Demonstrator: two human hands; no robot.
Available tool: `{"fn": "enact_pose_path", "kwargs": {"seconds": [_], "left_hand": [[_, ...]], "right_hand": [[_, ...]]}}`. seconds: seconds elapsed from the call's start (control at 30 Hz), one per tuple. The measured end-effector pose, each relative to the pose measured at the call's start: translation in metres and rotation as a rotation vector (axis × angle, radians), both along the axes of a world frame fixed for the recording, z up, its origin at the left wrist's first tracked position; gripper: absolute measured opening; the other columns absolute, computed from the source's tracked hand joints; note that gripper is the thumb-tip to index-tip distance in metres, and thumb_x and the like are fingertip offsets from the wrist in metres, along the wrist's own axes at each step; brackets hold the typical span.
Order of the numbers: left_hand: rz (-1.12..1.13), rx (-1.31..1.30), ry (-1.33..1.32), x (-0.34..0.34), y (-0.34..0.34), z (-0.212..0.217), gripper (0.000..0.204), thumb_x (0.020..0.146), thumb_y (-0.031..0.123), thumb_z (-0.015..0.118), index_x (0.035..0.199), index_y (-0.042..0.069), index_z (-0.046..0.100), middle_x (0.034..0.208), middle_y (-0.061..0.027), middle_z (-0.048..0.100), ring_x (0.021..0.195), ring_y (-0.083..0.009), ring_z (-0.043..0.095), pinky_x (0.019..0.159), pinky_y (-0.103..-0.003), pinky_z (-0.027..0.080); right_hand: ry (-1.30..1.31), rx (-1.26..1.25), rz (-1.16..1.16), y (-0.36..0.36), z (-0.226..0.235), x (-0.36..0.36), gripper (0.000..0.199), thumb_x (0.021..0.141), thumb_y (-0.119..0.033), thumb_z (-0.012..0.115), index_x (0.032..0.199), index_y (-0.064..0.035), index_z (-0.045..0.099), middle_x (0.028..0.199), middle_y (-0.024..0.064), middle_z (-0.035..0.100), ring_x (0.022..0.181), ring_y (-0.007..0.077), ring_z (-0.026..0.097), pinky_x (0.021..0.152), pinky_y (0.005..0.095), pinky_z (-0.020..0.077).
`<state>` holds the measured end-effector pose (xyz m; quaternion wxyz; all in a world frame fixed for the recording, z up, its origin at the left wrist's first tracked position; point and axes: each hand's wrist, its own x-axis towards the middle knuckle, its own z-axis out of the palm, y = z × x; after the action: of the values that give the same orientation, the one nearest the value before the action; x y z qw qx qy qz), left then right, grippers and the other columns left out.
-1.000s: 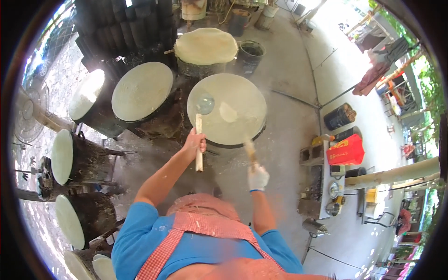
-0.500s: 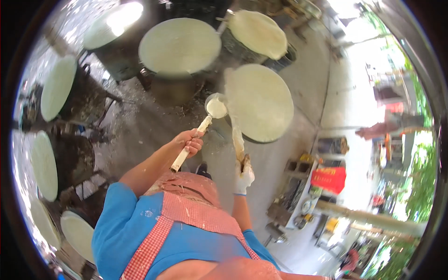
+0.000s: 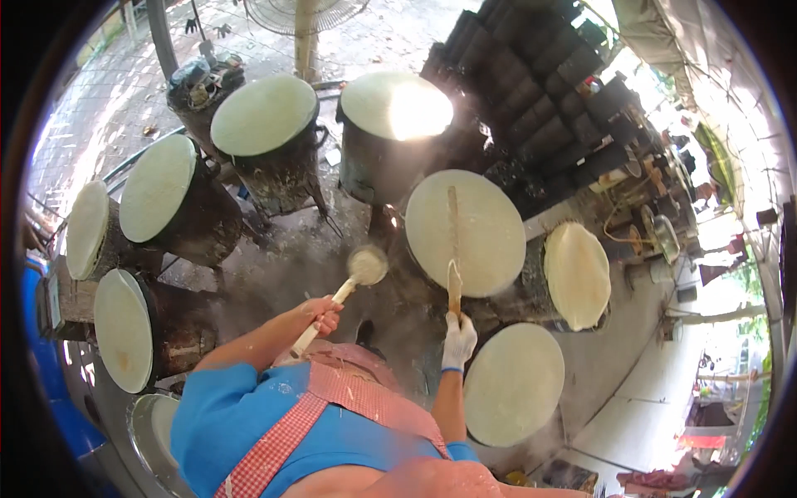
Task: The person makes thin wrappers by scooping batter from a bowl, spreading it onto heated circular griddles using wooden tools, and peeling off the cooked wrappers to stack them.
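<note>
My left hand [image 3: 321,315] is bare and closed round the pale handle of a ladle [image 3: 368,266]. The ladle's round bowl hangs over the floor, left of the middle stove, and looks coated with something whitish. In a white glove, my right hand [image 3: 459,340] grips the end of a long, thin wooden stick [image 3: 453,224]. This stick reaches over a round, pale, flat top [image 3: 488,236] on a dark drum-like stove; whether it touches the surface I cannot tell. Nearer to me on the right is another round pale top [image 3: 515,386].
Several more drum stoves with round pale tops [image 3: 264,114] curve round my left and front. At right, a pale sheet with a ragged edge [image 3: 577,274] covers a round top. Stacked dark blocks [image 3: 531,100] rise behind. A fan [image 3: 305,12] stands at the far edge. Thin steam drifts low.
My view has swung left, so the stoves sit further right. The stick has gone from the near right top to the one ahead. Both hands keep their grip.
</note>
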<state>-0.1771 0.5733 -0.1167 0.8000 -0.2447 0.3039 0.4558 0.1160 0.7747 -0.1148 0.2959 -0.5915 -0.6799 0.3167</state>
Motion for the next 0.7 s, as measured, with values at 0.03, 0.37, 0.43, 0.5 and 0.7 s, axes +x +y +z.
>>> {"fn": "enact_pose_path", "kwargs": {"seconds": [0.03, 0.37, 0.43, 0.5, 0.7], "left_hand": [[0.106, -0.033, -0.063, -0.009, -0.01, -0.011, 0.015, 0.096, 0.022, 0.046, 0.085, 0.017, 0.037, 0.053, 0.005, 0.028, 0.039, -0.0034, 0.027, 0.03, -0.019, 0.023], [0.602, -0.084, -0.257, -0.079, -0.032, 0.019, 0.043, 0.092, 0.028, 0.049, 0.057, 0.014, 0.03, 0.049, 0.0032, 0.029, 0.036, -0.0065, 0.028, 0.031, -0.021, 0.027], [0.612, -0.081, -0.288, -0.113, -0.027, 0.018, 0.039, 0.094, 0.026, 0.047, 0.06, 0.012, 0.033, 0.05, 0.003, 0.031, 0.037, -0.006, 0.031, 0.033, -0.021, 0.029], [0.606, -0.144, -0.406, -0.166, -0.005, 0.021, 0.038, 0.093, 0.026, 0.047, 0.06, 0.012, 0.033, 0.05, 0.0029, 0.032, 0.038, -0.0059, 0.032, 0.033, -0.022, 0.028], [0.338, 0.127, 0.574, -0.316, 0.141, 0.035, 0.028, 0.089, 0.015, 0.052, 0.063, 0.013, 0.041, 0.045, -0.0007, 0.039, 0.036, -0.0141, 0.039, 0.034, -0.03, 0.032]], "right_hand": [[0.036, -0.147, 0.016, 0.024, 0.017, -0.026, 0.032, 0.087, -0.029, 0.064, 0.099, 0.0008, 0.068, 0.065, 0.0056, 0.059, 0.049, 0.0129, 0.053, 0.045, 0.0286, 0.0421], [0.142, -0.352, 0.316, 0.167, 0.009, -0.206, 0.032, 0.087, -0.03, 0.062, 0.091, 0.001, 0.067, 0.059, 0.0043, 0.056, 0.043, 0.0128, 0.052, 0.04, 0.0294, 0.0409], [0.196, -0.375, 0.325, 0.165, -0.002, -0.239, 0.03, 0.087, -0.03, 0.063, 0.089, 0.0006, 0.066, 0.058, 0.0017, 0.053, 0.04, 0.0119, 0.049, 0.037, 0.0273, 0.0382], [0.259, -0.516, 0.32, 0.164, -0.009, -0.269, 0.023, 0.088, -0.023, 0.064, 0.095, -0.0019, 0.065, 0.06, -0.0007, 0.052, 0.042, 0.0089, 0.045, 0.036, 0.026, 0.0346], [0.497, -0.649, 0.161, 0.147, -0.001, -0.327, 0.045, 0.088, -0.009, 0.062, 0.132, -0.0105, 0.051, 0.073, -0.0024, 0.053, 0.047, 0.0063, 0.042, 0.036, 0.0218, 0.033]]}}
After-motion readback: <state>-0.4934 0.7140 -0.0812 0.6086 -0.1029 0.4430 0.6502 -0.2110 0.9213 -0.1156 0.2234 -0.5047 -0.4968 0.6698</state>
